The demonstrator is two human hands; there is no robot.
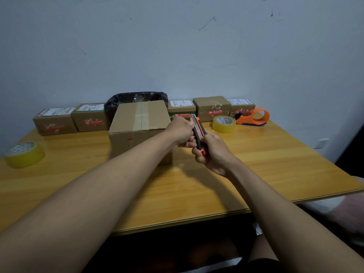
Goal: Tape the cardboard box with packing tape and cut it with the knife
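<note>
A brown cardboard box (136, 125) stands on the wooden table (256, 164), with clear tape strips running along its top seam. Just right of the box I hold an orange and black utility knife (199, 133) above the table. My right hand (213, 154) wraps around the knife's handle end. My left hand (182, 132) pinches the knife's upper part near the blade end. A roll of clear yellowish packing tape (224, 124) lies flat behind my hands, and a second roll (24, 154) lies at the table's left edge.
An orange tape dispenser (254, 117) lies at the back right. Several small labelled parcels (55, 121) line the wall behind the box, with a black bag (136, 99) among them. The table's front edge (177, 221) is close to my body.
</note>
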